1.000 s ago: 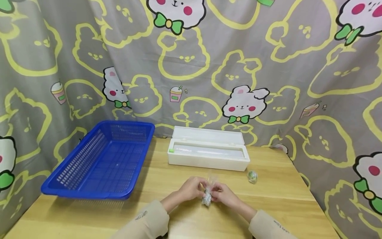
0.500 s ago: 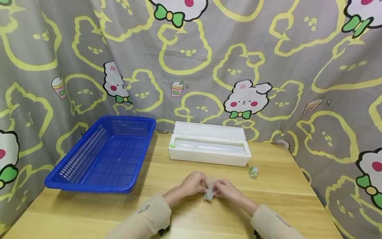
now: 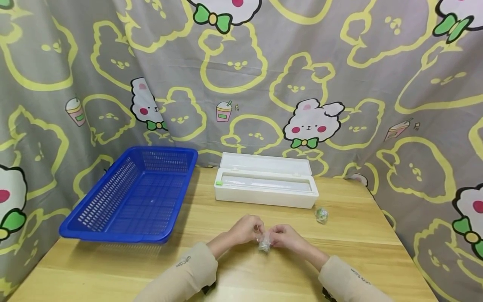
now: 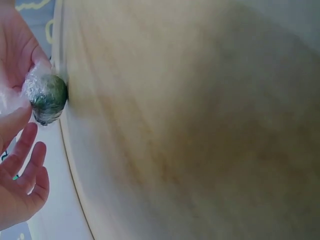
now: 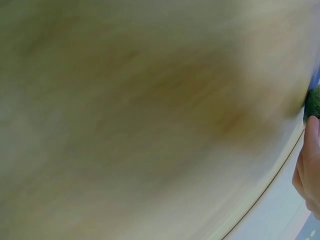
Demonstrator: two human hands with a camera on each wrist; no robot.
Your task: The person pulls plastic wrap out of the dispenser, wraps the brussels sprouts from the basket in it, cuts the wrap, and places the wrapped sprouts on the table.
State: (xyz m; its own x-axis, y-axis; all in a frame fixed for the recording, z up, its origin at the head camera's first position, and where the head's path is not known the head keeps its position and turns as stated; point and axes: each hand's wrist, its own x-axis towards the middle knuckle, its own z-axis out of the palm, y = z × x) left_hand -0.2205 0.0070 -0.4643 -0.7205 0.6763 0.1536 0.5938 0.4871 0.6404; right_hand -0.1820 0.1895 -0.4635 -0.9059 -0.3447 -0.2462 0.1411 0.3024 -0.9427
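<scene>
Between both hands is a small, round, dark green item wrapped in clear plastic film [image 3: 265, 245], just above or on the wooden table; I cannot tell which. My left hand [image 3: 246, 230] pinches the film from the left, while my right hand [image 3: 286, 238] grips it from the right. The left wrist view shows the wrapped green item [image 4: 50, 96] with film bunched at the fingertips. At the right wrist view's edge, only part of the green item [image 5: 314, 104] appears above a finger. A second wrapped green item [image 3: 321, 215] lies on the table to the right.
Behind the hands stands a long white cling film dispenser [image 3: 266, 197], its lid [image 3: 266, 163] raised and a green slider [image 3: 219, 183] at its left end. A large blue plastic basket [image 3: 113, 235] sits on the left. Patterned curtain [image 3: 249, 100] hangs behind the table [image 3: 362, 251].
My fingers have shifted slightly on the film, and the bunched tail sticking up above them shows less now. The head view has tilted a little; the basket and dispenser stay put.
</scene>
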